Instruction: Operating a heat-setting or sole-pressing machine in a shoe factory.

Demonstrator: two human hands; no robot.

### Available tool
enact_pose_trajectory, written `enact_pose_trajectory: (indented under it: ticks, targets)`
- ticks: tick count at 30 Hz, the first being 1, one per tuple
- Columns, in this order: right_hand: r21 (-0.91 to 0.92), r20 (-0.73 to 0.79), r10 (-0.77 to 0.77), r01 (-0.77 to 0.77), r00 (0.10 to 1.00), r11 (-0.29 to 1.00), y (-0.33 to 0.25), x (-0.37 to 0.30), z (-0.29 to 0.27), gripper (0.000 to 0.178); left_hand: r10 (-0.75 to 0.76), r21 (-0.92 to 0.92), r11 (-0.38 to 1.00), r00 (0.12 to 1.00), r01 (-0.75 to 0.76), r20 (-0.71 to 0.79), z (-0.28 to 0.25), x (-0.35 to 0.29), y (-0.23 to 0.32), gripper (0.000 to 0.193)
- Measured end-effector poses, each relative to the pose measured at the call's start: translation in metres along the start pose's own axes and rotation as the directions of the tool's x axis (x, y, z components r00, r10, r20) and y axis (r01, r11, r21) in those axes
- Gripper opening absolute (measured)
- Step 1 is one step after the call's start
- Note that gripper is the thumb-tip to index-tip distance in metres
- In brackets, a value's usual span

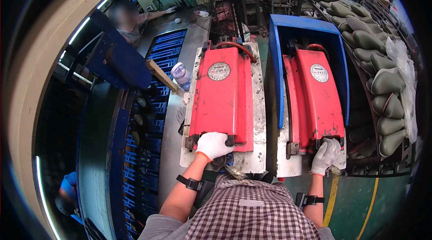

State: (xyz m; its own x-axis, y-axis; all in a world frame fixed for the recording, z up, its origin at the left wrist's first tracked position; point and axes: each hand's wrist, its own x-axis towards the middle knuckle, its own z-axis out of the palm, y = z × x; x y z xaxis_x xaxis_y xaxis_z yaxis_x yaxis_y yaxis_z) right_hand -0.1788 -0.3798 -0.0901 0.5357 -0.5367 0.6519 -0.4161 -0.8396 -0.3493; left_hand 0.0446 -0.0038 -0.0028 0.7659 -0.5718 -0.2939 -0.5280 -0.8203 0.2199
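Two red machine covers stand side by side before me, the left cover (pixel 220 100) and the right cover (pixel 317 105), each with a round white label plate. My left hand (pixel 214 145), in a white knit glove with an orange cuff, is closed round the dark handle at the left cover's near edge. At the right cover's near edge, my right hand (pixel 326 155), in a greyer glove, curls round a similar dark handle. Its fingertips are partly hidden. A bundle of pale material (pixel 236 171) lies below my left hand, at the base's near edge.
A blue hood (pixel 310 23) surrounds the right machine. Racks of green shoe-shaped pieces (pixel 384 82) fill the right side. On the left runs a conveyor with blue slats (pixel 164 49); a water jug (pixel 180 76) stands beside it. A co-worker (pixel 128 22) is at the far left, another person (pixel 67 195) lower left.
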Motion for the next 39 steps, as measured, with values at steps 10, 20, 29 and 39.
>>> enact_pose_trajectory:
  ticks: [10,20,29,39]
  targets:
    - [0.005,-0.01,-0.002,0.002,1.0,1.0,-0.004,0.003,-0.002,0.016,-0.014,-0.003,1.0,1.0,0.014,0.02,-0.002,0.0,0.002,0.055]
    - [0.05,-0.076,-0.029,0.033,0.997,0.998,-0.011,0.008,-0.007,0.013,0.007,0.014,1.0,1.0,-0.007,0.007,-0.004,-0.001,0.003,0.057]
    - [0.039,-0.068,-0.045,0.047,0.997,0.998,-0.009,0.007,-0.006,0.011,-0.001,0.016,1.0,1.0,0.0,0.022,-0.004,-0.002,0.004,0.056]
    - [0.027,-0.042,-0.045,0.046,0.998,0.999,-0.006,0.007,0.0,0.015,0.015,0.001,1.0,1.0,-0.015,-0.022,0.0,0.002,0.0,0.053]
